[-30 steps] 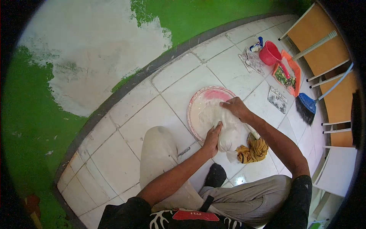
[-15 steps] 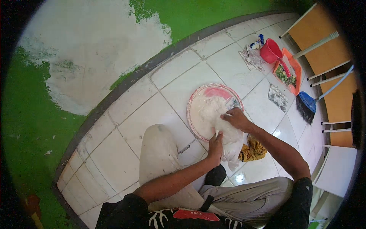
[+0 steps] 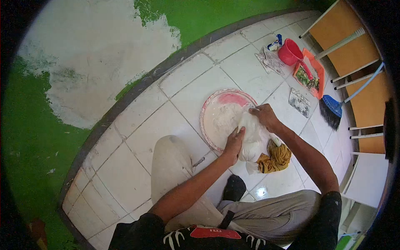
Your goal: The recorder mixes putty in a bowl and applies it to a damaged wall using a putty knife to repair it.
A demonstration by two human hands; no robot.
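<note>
A white plastic bag is gripped between my two hands at the right edge of a round pink-red basin. My left hand is closed on the bag's left side. My right hand pinches its upper edge. The bag sags toward the floor, its lower part bunched beside a mustard-brown cloth bundle. In the basin, a mound of white powder sits amid pale wet paste; a strip of bare pink shows at the far side.
Toward the far right are a pink dipper, an orange dustpan with debris, a blue broom head and a smeared flat plate. Chairs line the right side. A green wall with white patches rises at left.
The bag has been drawn back from over the powder toward the basin's right edge and stands more upright. My right hand has moved slightly up and right; more of the mound shows.
</note>
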